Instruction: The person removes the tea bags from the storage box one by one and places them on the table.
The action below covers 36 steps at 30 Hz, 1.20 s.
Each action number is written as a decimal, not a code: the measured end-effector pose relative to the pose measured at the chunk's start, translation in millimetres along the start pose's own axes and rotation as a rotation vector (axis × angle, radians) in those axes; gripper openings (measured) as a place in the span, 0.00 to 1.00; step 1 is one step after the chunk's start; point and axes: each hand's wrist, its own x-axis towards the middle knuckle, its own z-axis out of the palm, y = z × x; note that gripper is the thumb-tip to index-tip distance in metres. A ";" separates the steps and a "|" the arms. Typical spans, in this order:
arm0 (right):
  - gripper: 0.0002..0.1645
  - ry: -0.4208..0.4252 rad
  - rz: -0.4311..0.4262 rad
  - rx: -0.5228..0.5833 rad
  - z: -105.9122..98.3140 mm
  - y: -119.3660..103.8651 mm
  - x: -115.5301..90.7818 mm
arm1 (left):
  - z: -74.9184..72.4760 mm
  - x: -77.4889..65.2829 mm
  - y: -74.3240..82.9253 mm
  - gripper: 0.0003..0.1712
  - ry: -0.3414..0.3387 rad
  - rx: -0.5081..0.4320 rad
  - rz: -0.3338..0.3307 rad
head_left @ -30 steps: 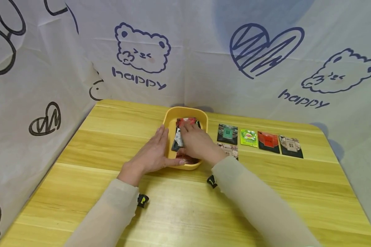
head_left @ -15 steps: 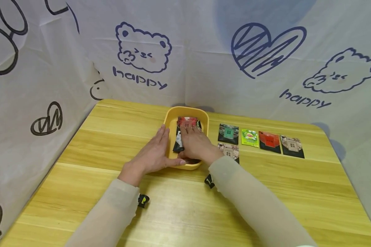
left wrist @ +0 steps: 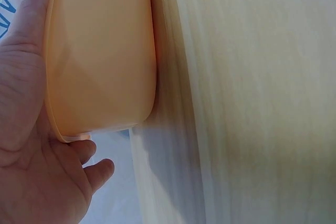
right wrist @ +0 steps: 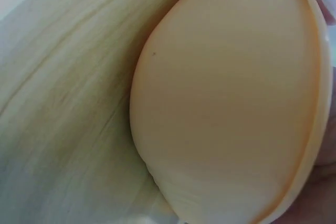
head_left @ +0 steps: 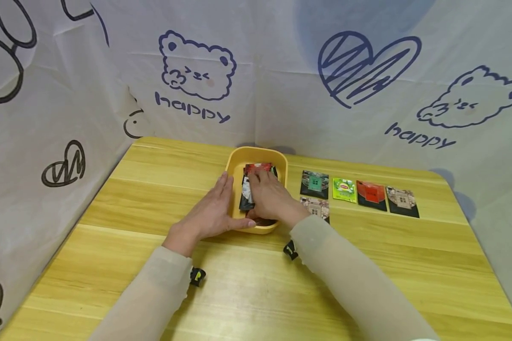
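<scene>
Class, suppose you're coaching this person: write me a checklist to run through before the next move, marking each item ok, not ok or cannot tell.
1. Yellow bin upright on the table: ok.
2. Left hand touching the bin: ok, it lies along the left side with the thumb at the near rim.
3. Right hand clear of the bin: not ok, it reaches inside, over the packets.
4. Right fingertips gripping a packet: cannot tell, they are not clearly visible.
5. Green-yellow packet lying flat outside the bin: ok.
6. Red packet at the bin's far end fully uncovered: not ok, the right hand partly hides it.
</scene>
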 end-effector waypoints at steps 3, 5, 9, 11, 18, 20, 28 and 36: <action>0.74 -0.014 -0.007 0.007 -4.0 0.2 -3.0 | 0.2 0.8 0.9 0.79 -0.001 -0.005 -0.002; 0.74 -0.021 -0.011 0.007 -8.3 0.4 -5.9 | 0.2 0.9 1.6 0.79 -0.002 -0.012 -0.003; 0.70 0.009 -0.027 -0.001 -20.5 1.2 -14.0 | 0.7 0.9 2.3 0.79 -0.007 -0.017 -0.008; 0.68 0.033 -0.033 -0.003 -27.6 2.7 -19.8 | 1.1 0.8 2.5 0.79 -0.010 -0.014 -0.011; 0.66 0.099 0.006 0.031 -51.3 16.6 -45.9 | 2.1 0.8 4.5 0.80 -0.014 -0.022 -0.027; 0.65 0.112 0.030 0.043 -55.9 23.1 -54.3 | 2.3 0.7 5.0 0.81 -0.014 -0.029 -0.031; 0.66 0.112 0.096 0.058 -62.9 61.6 -88.0 | 3.1 0.6 4.4 0.82 -0.015 -0.030 -0.042; 0.67 0.039 0.127 0.010 -55.3 103.4 -119.9 | 1.1 -0.2 1.2 0.82 -0.015 -0.035 -0.053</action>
